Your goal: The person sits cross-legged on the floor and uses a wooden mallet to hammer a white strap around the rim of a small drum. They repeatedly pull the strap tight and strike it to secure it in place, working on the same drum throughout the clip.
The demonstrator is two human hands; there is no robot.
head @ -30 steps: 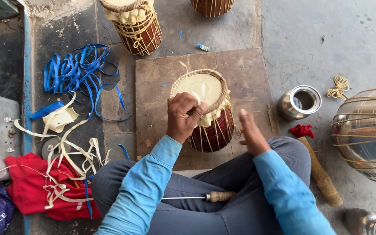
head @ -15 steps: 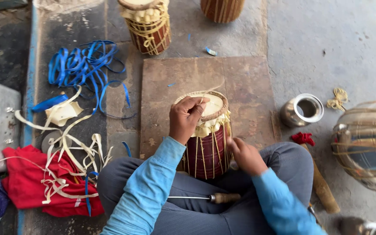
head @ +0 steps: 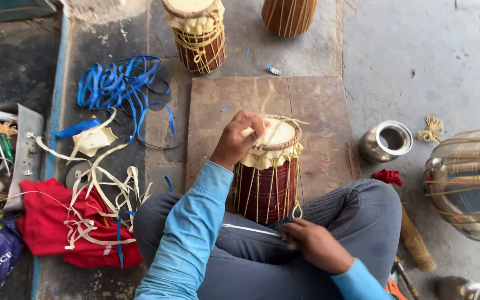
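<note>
The small red drum (head: 266,178) stands upright on the wooden board (head: 318,111), against the person's crossed legs; the left hand (head: 239,139) pinches a pale lacing strip at the drum's rim; the right hand (head: 315,244) closes around the awl (head: 251,229) lying across the lap; blue strips (head: 115,83) lie tangled to the left.

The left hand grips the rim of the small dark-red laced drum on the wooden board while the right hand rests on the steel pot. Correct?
Not quite. The head view shows the right hand on the thin metal awl in the lap; the steel pot stands untouched. The left hand does grip the drum.
</note>
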